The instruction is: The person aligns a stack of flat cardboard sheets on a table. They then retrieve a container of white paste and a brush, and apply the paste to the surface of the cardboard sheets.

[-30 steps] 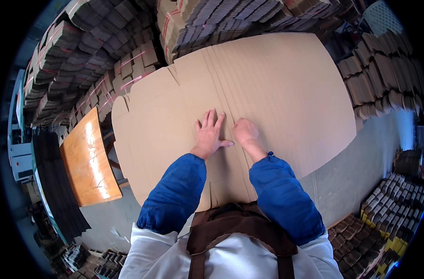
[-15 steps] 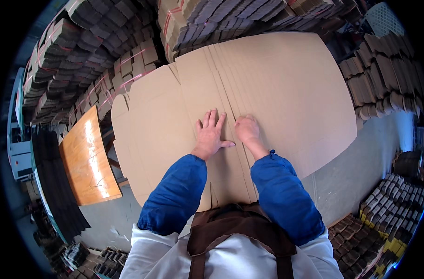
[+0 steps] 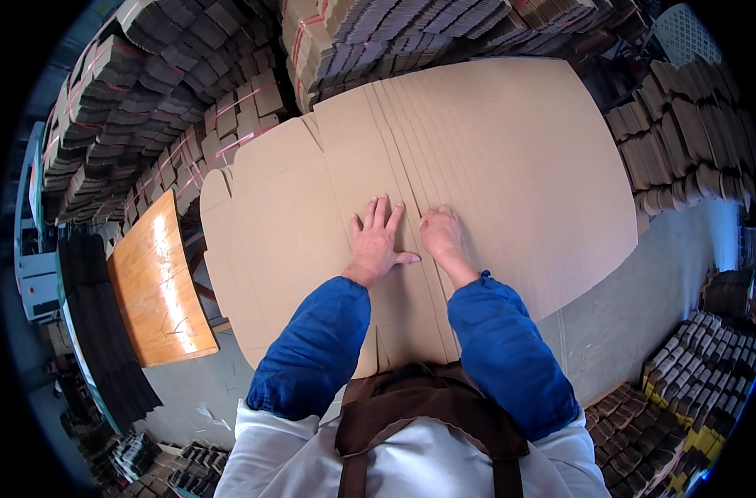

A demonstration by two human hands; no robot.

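Note:
A large flat sheet of brown cardboard [image 3: 527,166] spreads out in front of me, scored with long creases and slotted along its left part. Fingers spread, my left hand [image 3: 375,241] lies flat on it just left of the middle crease lines. Close by, my right hand [image 3: 442,236] is curled closed and rests on the sheet just right of the same creases. Whatever its fingers may hold is hidden beneath them. Blue sleeves cover both forearms.
Tall stacks of bundled cardboard [image 3: 137,100] rise beyond the sheet at the back left, with another stack [image 3: 395,41] at the far edge. More piled cardboard [image 3: 685,133] stands to the right. A shiny wooden board [image 3: 162,286] is at the left, and dark bundles [image 3: 635,427] lie lower right.

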